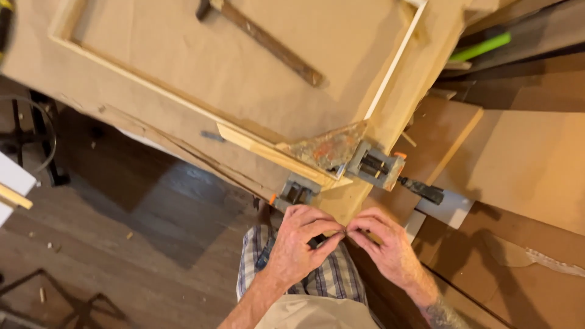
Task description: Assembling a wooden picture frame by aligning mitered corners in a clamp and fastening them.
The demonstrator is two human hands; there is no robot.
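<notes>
My left hand [300, 245] and my right hand [385, 242] meet fingertip to fingertip just below the bench corner, pinching a tiny piece [345, 231] too small to identify. A dark object [317, 242] shows under my left fingers. Just above the hands, a grey corner clamp [365, 163] with orange tips and a black handle [421, 190] grips the mitred corner of a light wooden frame [256, 143]. The frame lies flat on the paper-covered bench [244, 79].
A hammer with a worn wooden handle [268, 41] lies inside the frame. Brown board sheets [524, 164] lean at the right, with a green stick [481, 47] above them. Dark stand legs [36, 140] rise from the wood floor [152, 244] at the left.
</notes>
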